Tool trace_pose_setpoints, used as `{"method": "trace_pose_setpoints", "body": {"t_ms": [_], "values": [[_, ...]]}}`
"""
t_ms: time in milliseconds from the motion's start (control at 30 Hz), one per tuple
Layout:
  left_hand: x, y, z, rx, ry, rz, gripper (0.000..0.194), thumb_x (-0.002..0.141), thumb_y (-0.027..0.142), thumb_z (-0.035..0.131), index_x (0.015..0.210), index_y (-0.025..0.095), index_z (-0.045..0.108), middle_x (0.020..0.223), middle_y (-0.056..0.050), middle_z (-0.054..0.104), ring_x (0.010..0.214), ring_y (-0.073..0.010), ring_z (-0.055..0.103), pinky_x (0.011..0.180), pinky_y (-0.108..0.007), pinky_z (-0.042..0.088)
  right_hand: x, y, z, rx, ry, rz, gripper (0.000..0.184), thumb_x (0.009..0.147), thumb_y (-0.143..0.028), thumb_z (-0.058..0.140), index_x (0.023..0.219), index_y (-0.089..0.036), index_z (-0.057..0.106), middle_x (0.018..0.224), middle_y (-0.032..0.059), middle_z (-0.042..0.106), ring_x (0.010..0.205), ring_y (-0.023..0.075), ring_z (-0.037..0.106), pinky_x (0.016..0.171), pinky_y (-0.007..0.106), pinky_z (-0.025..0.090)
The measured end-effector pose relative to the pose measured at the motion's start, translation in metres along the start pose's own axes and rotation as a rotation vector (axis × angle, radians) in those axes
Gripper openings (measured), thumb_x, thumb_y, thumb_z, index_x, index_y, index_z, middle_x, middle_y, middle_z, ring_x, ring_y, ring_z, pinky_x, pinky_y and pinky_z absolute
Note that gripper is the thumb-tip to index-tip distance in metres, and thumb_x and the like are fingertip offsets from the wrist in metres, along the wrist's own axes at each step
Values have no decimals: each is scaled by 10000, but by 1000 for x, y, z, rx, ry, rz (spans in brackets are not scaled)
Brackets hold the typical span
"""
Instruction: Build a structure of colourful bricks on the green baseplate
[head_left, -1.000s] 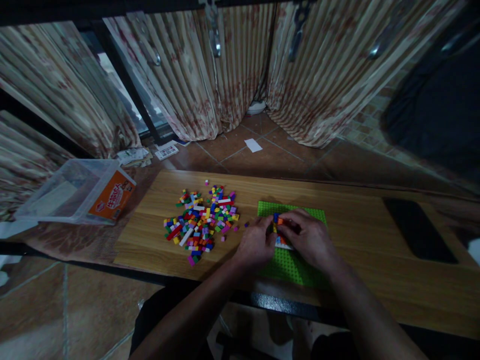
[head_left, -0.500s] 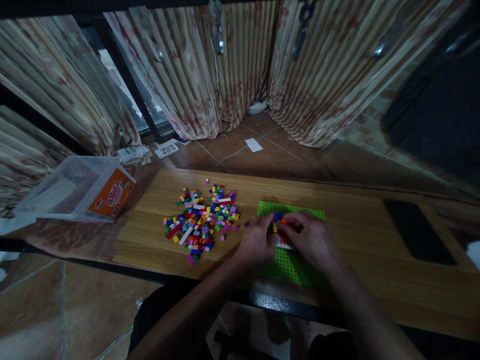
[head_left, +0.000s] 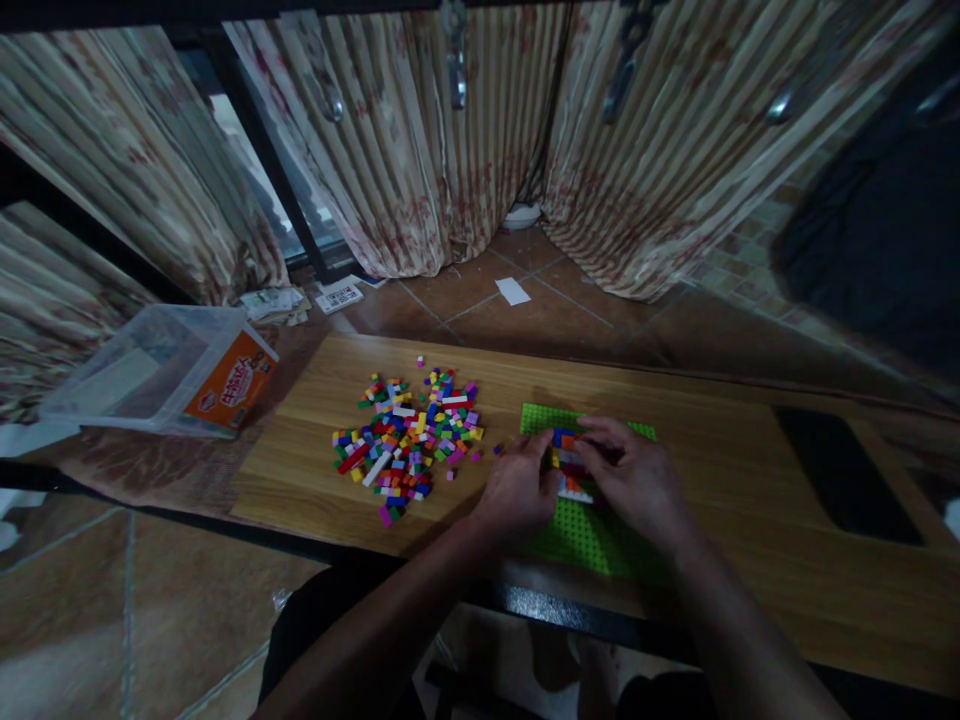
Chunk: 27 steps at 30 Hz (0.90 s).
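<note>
Both hands are nearly where they were half a second ago, but the right hand (head_left: 634,475) now sits slightly back from the left hand (head_left: 517,485), so more of the small build (head_left: 568,462) shows between them. Everything in view also lies a touch further right, the floor included, so that shift is likely the head turning.

Head view, the only one: the build sits on the green baseplate (head_left: 581,535), between the hands and partly covered by them. Blue and orange bricks show at its far end, yellow along its left edge, orange and white at its near end. The left hand is narrow, fingertips against the left edge. The right hand is curled, thumb and forefinger slightly parted at the right edge; whether either pinches a loose brick, I cannot tell.

As for progress, a compact cluster of several colours is already joined, covering only a small part of the baseplate; its height is hard to judge. Green studs show in front of it. Most bricks remain loose in the pile (head_left: 405,430) on the counter (head_left: 720,470), left of the baseplate, so the work looks to be at an early stage.
</note>
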<state>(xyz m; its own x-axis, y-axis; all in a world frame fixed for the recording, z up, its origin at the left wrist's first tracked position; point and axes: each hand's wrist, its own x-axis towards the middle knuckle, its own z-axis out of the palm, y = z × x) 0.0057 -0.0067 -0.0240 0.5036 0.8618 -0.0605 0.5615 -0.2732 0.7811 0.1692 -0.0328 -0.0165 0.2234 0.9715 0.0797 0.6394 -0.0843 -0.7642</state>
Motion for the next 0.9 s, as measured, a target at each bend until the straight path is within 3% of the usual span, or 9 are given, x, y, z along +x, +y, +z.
{"method": "trace_pose_setpoints", "body": {"t_ms": [433,633,900], "values": [[-5,2,6,73,15,6,550,888,248,422,1418,102,405,1337,-166,544,1191,-271,554,1047,-413,442,11,4,7,144,28,73,258,762,-309,596,980,-195,673,760,31,723,646,175,666,637,316,515],[-6,2,11,93,31,24,549,898,249,412,1426,99,401,1343,-170,541,1195,-273,551,1039,-417,447,13,0,6,77,6,70,296,769,-282,573,1041,-196,653,723,7,703,587,155,628,608,300,480],[-5,1,10,56,43,18,540,877,248,442,1396,100,445,1335,-162,547,1202,-256,549,1056,-392,438,11,2,8,64,-24,61,335,811,-285,540,1117,-187,634,770,20,711,673,175,650,697,334,498]]}}
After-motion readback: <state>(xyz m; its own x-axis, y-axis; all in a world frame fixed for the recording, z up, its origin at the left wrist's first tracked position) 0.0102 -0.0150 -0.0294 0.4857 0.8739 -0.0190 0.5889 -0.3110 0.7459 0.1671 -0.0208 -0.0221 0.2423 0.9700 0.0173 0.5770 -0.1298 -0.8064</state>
